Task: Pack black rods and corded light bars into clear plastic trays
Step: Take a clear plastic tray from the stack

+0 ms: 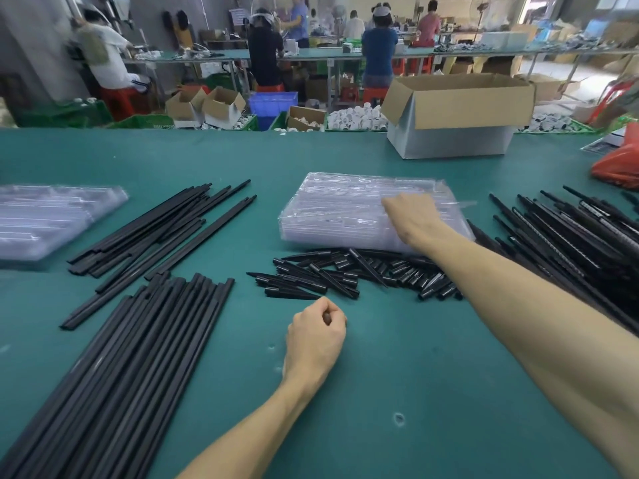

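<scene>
Green counter [380, 392] in a crowded workshop, people at benches behind, an open cardboard box [460, 108] beyond the tray stack. Stack of clear trays [339, 216] at mid-counter, loosely wrapped in film. Just in front of the stack, touching its near edge, a heap of short black tapered pieces [345, 271]. Left of the stack, well apart, black rods [138, 340] in fanned bundles, the nearest bundle running toward the camera. Farther left of the stack, a second pile of trays [52, 216]. Right of the stack, a pile of black bars [560, 229], some with pale markings; no cords discernible.

Right hand [411, 219] laid on the stack's right top, back up, fingertips hidden beyond the knuckles: cannot tell whether gripping a tray or only resting there. Left hand [316, 335] in front of the stack, nearer than the tapered pieces, down on the counter, curled into a fist with nothing visible in it.

Probable step: lifting off one tray. Trays likely thin, light, springy and slick, prone to cling together when nested; best pinched at a corner or rim and peeled up, with the other hand steadying the rest. Rods likely stiff, light and smooth, apt to roll; best taken near mid-length so neither end dips, then lowered level into a tray channel.
</scene>
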`<state>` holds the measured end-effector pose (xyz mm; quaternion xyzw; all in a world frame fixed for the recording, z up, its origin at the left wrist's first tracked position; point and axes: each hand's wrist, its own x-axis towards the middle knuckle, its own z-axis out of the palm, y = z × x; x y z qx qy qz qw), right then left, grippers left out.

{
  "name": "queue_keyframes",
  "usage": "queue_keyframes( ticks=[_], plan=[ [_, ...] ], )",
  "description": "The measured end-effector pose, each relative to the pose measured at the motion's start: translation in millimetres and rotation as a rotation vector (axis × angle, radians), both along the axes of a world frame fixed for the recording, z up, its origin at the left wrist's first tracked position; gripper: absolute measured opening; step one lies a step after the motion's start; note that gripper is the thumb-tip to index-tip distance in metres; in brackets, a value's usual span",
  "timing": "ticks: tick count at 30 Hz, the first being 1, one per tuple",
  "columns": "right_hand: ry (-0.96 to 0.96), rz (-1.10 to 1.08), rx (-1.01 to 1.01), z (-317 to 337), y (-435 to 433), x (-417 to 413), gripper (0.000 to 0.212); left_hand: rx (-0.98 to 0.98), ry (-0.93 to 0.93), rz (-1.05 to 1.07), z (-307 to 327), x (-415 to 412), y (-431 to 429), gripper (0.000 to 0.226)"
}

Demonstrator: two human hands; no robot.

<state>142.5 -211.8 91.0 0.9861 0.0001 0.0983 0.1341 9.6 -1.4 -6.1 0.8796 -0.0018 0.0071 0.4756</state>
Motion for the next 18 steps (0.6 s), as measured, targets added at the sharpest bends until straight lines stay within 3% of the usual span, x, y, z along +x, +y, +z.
queue_keyframes(
  ticks=[7,18],
  plan=[
    [-0.261,0.069,-0.107,26.2,-3.5,6.8,0.020,-0.001,-0.010,-0.005,-1.8,1.0,1.0,0.018],
    [-0.238,0.034,0.076,20.3,0.8,-48.8,0.050,0.009,0.008,-0.005,-3.5,1.1,0.6,0.017]
  ],
)
